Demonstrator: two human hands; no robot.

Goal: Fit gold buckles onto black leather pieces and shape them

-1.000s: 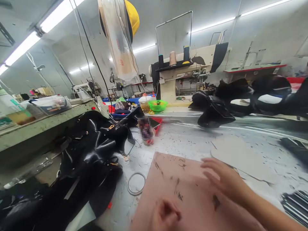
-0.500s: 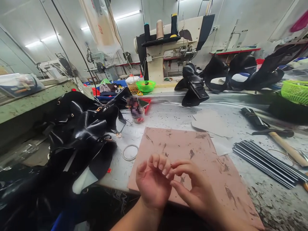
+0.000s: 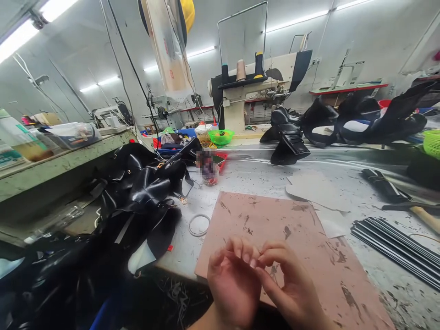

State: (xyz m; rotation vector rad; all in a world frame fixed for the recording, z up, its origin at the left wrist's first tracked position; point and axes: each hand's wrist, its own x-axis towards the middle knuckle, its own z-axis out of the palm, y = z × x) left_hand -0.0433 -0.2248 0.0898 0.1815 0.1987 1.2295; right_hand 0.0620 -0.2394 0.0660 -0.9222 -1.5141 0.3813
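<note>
My left hand [image 3: 235, 279] is turned palm up over the pink mat [image 3: 261, 215], its fingers loosely curled and the palm bare. My right hand [image 3: 288, 279] meets it at the fingertips. There the right thumb and forefinger pinch together against the left fingers. Anything between them is too small or hidden to make out. Dark stains mark the mat beneath both hands. A pale ring, like a roll of tape [image 3: 199, 225], lies by the mat's left edge.
Glossy black leather pieces [image 3: 147, 188] are heaped on the left. At the right lie black-and-white strips [image 3: 395, 250] and a wooden handle [image 3: 426, 220]. A sewing machine [image 3: 233, 110] stands behind, near a green basket [image 3: 220, 136]. Pale sheets [image 3: 316, 192] lie beyond the mat.
The view has swung left and up, so the bench items sit further right and lower. Both hands stay together; the right thumb and forefinger have closed nearer to the left fingertips.
</note>
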